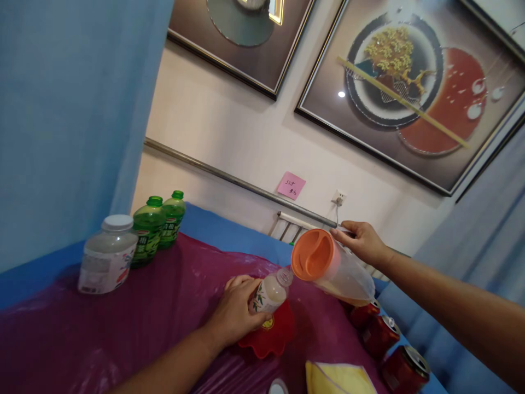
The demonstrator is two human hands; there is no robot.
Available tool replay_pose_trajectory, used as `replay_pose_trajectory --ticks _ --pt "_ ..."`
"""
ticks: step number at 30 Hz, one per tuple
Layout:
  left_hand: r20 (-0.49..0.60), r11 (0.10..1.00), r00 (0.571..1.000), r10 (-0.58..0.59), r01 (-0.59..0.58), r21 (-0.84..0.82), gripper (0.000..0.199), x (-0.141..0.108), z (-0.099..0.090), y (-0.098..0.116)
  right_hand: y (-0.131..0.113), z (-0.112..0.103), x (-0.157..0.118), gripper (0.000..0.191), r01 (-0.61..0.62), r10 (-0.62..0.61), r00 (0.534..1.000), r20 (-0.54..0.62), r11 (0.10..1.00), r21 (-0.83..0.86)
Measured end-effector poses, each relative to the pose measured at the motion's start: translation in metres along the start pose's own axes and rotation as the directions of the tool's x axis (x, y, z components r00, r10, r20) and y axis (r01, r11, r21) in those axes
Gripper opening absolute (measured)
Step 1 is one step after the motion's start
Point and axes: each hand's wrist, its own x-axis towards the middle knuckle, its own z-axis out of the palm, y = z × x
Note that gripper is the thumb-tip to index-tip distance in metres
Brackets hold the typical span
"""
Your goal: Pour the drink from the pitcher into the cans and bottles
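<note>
My left hand (238, 309) is wrapped round a small clear bottle (270, 294) with a leaf-pattern label, its uncapped mouth tilted up to the right. Under the bottle lies a red scalloped dish (276, 334). With fingers closed on its handle, my right hand (363, 241) holds a translucent pitcher (348, 273) tipped to the left. The pitcher's orange lid (312, 254) is beside the bottle's mouth. Some pale brownish liquid shows low in the pitcher. Whether any liquid is flowing cannot be made out.
On the purple table cover (164, 323) stand a large white-capped jar (109, 257) and two green bottles (147, 232) at the left. Several red cans (379, 336) line the right edge. A yellow cloth (338, 377) and a white cap (278, 387) lie near the front.
</note>
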Motion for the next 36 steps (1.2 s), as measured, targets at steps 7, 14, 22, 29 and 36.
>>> replay_pose_trajectory --ticks 7,14,22,29,36 --pt "0.007 1.0 1.0 0.0 0.0 0.003 0.049 0.0 -0.0008 0.0016 -0.0004 0.0001 -0.0001 0.059 0.002 -0.002 1.0 -0.004 1.0 0.001" --pt "-0.004 1.0 1.0 -0.002 0.002 0.008 0.05 -0.0001 -0.0002 0.0 0.0014 -0.0009 0.0 0.059 0.004 -0.004 1.0 -0.002 0.999 -0.034" --pt "-0.011 1.0 1.0 0.013 -0.012 0.021 0.05 -0.0001 0.0014 -0.0016 -0.0017 -0.0011 -0.001 0.059 0.009 -0.009 1.0 -0.011 0.999 -0.032" --pt "-0.003 1.0 1.0 0.006 -0.006 0.003 0.052 -0.0002 0.0017 -0.0025 -0.0006 -0.0009 -0.002 0.058 0.009 -0.009 1.0 -0.014 1.0 -0.025" --pt "0.002 1.0 1.0 -0.017 0.016 0.012 0.051 -0.0003 -0.0009 0.0019 -0.0022 -0.0026 -0.0033 0.057 0.017 -0.018 1.0 -0.022 1.0 -0.026"
